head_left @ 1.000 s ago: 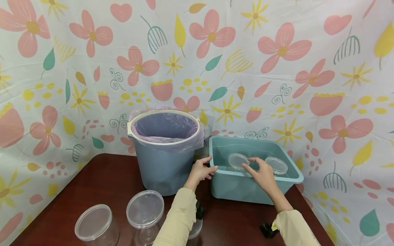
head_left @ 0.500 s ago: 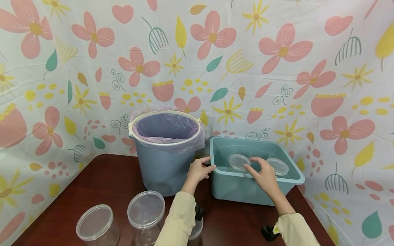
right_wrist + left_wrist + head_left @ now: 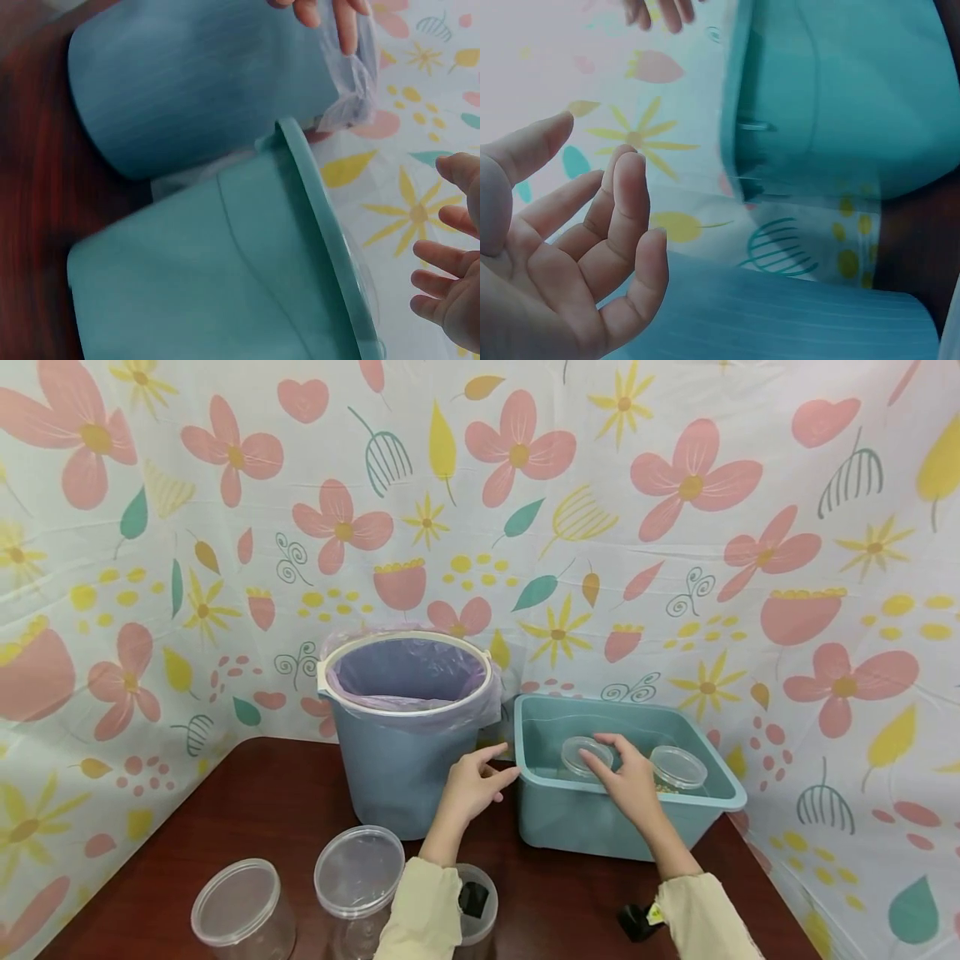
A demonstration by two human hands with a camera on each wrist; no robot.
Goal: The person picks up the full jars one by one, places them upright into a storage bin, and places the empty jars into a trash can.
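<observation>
Hovering over a teal rectangular plastic tub [image 3: 592, 818] at the dark red-brown bench's [image 3: 555, 910] right edge, the right hand [image 3: 628, 781] has fingers apart near a round clear plastic top [image 3: 577, 749] inside. The left hand [image 3: 471, 785], fingers apart, hangs beside the tub's front left corner.

The person wears a creased cream left sleeve [image 3: 422, 908] and matching right sleeve [image 3: 705, 920], above a bare left hand [image 3: 471, 787] and right hand [image 3: 628, 775]. A small black block [image 3: 636, 923] with a yellow patch [image 3: 656, 913] adjoins the right cuff.
</observation>
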